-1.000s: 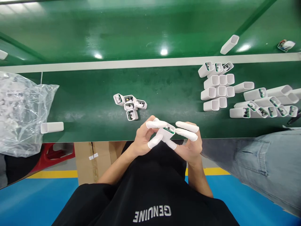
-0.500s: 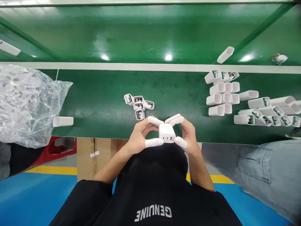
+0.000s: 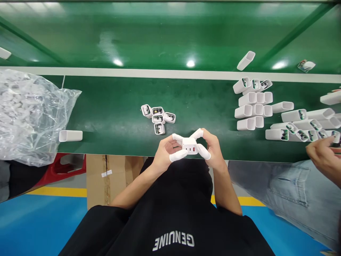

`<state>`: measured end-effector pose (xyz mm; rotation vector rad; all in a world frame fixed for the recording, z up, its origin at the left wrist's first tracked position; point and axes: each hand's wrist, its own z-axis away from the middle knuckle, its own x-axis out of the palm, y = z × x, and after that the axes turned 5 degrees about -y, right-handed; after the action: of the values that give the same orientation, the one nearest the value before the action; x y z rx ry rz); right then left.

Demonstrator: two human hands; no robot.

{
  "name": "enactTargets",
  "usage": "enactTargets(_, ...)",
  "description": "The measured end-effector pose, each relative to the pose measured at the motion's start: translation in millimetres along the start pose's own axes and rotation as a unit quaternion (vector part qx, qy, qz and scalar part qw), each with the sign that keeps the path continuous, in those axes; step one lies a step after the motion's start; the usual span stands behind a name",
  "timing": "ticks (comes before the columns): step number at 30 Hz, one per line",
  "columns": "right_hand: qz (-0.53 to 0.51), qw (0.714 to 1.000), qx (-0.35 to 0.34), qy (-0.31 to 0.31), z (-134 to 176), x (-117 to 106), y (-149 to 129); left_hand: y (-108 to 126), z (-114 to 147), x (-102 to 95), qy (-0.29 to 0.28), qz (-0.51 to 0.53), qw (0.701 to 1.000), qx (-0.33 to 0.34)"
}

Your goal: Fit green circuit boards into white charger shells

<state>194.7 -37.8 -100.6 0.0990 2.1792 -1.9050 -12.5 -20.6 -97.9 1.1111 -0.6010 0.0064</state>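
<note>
A white USB charger (image 3: 189, 145) is held between both hands at the near edge of the green bench. Its face with the ports, one of them red, is turned toward me. My left hand (image 3: 168, 152) grips one side with thumb and index finger, white cots on the tips. On the other side, the covered thumb and finger of my right hand (image 3: 211, 148) press against it. Beyond the hands stands a small cluster of white charger housings (image 3: 157, 119) with circuit parts visible inside.
Many white housings (image 3: 246, 111) stand in groups at the right, where a co-worker's hand (image 3: 326, 156) reaches in. A clear plastic bag (image 3: 29, 117) of white parts lies at the left, beside a single housing (image 3: 70, 136). Behind runs a green belt (image 3: 149, 39) carrying a few pieces.
The charger has tilted and shifted slightly in my fingers, with my left thumb now over part of its port face. A co-worker's hand has appeared at the right. Pieces on the belt have moved left.
</note>
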Motion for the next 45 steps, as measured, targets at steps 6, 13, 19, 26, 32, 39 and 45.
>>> enactTargets(6,-0.062,0.998,0.013,0.006,2.5,8.5,10.7,-13.2,-8.4,12.2,0.047,0.01,0.996,0.071)
enactTargets(13,-0.018,0.998,0.01,-0.053,-18.7,-21.0,-0.9,-2.1,-5.9,18.9,0.007,0.02,1.0,0.017)
enactTargets(19,-0.035,0.986,0.013,-0.162,-73.5,-45.6,-33.7,12.8,-15.6,38.3,0.112,0.074,0.986,0.094)
enactTargets(26,-0.117,0.973,-0.003,-0.198,-109.9,-35.3,-27.8,4.3,-41.9,57.2,0.187,0.126,0.954,0.196)
enactTargets(32,-0.13,0.975,0.02,-0.177,-109.3,-40.4,-10.8,8.4,-40.0,56.2,0.136,0.137,0.97,0.15)
enactTargets(39,-0.124,0.975,-0.089,-0.163,-104.6,-41.4,-2.8,17.9,-35.4,41.5,0.128,0.122,0.979,0.102)
enactTargets(45,-0.119,0.985,-0.094,-0.082,-99.0,-32.8,1.4,84.8,-52.4,-90.3,0.344,-0.401,0.712,0.463)
